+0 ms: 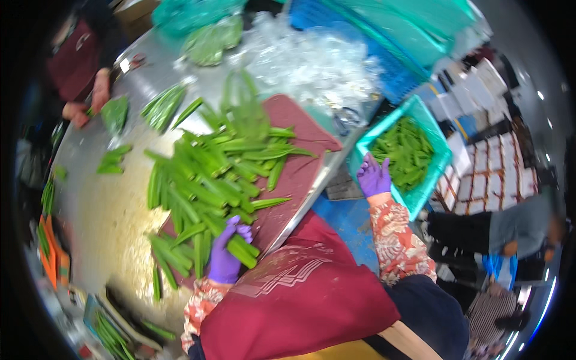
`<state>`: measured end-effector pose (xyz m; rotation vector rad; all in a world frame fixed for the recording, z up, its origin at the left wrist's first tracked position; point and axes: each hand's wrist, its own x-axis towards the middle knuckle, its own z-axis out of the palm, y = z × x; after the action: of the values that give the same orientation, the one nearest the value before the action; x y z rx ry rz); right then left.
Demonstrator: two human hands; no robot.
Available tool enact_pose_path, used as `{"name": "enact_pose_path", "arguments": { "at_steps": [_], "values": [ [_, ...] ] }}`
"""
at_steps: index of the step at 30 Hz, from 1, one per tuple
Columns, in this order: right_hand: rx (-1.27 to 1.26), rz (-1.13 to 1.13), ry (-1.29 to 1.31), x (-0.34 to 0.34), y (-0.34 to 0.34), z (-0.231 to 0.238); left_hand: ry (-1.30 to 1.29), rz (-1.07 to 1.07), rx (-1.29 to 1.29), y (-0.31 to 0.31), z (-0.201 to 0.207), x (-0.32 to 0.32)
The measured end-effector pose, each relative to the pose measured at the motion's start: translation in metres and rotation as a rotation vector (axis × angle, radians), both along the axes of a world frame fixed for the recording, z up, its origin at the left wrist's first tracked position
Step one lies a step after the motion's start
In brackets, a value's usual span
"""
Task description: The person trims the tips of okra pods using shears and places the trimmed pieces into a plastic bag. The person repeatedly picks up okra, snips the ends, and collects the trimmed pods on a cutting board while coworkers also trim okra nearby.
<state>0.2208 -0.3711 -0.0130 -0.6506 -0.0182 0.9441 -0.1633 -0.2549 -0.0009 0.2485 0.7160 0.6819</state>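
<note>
Purple gloves cover both my hands. My left hand (225, 255) is at the near edge of a big heap of long green okra pods (207, 174), its fingers curled round a few okra pods (241, 250) that stick out to the right. The heap lies partly on a maroon cloth (294, 129) on the metal table. Over at the right, my right hand (374, 176) is at the near-left rim of a teal basket (443, 153), fingers apart, with nothing visible in it. Green pieces (403, 150) fill much of the basket; their exact kind is hard to make out.
Clear plastic bags (306, 57) pile up at the back, beside a blue crate (390, 72). Filled green bags (165, 108) lie on the metal table (90, 174). Another person's hands (81, 111) work at the far left. Orange-handled scissors or similar orange items (55, 258) lie at left.
</note>
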Motion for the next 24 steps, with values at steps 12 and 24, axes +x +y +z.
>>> {"name": "enact_pose_path", "arguments": {
  "at_steps": [12, 24],
  "values": [
    [-0.391, 0.735, -2.080, -0.214, 0.126, 0.026, 0.025, 0.110, -0.008, -0.005, 0.004, -0.024],
    [-0.279, 0.982, -0.466, -0.164, 0.097, -0.003, -0.012, 0.078, -0.005, -0.003, 0.003, -0.018]
  ]
}}
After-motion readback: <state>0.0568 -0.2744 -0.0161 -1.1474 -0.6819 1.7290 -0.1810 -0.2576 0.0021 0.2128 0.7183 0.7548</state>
